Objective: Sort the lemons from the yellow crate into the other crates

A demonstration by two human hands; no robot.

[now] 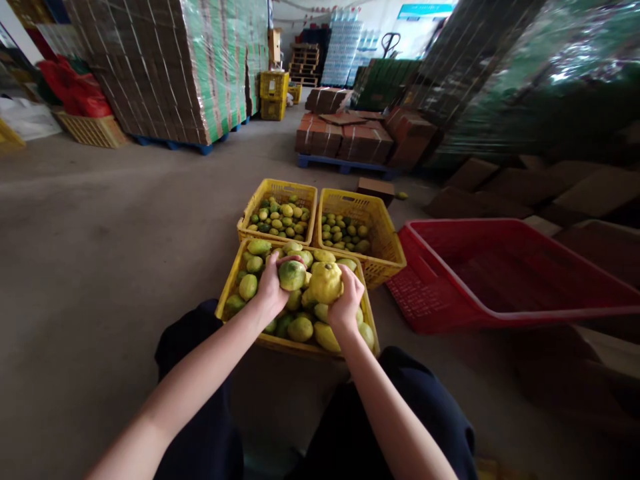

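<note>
My left hand (274, 287) is wrapped round a greenish lemon (292, 275). In my right hand (346, 298) is a yellow, knobbly lemon (325, 283), its stem end turned up toward me. Both lemons are held close together above the near yellow crate (300, 347). That crate holds many large green and yellow lemons (301, 329), some hidden under my hands and forearms.
Behind the near crate stand two more yellow crates, a left one (241, 228) and a right one (395, 250), with smaller lemons inside. A red crate (425, 300) sits to the right. Flattened cardboard (505, 187) lies beyond it; wrapped pallet stacks (150, 67) stand farther back.
</note>
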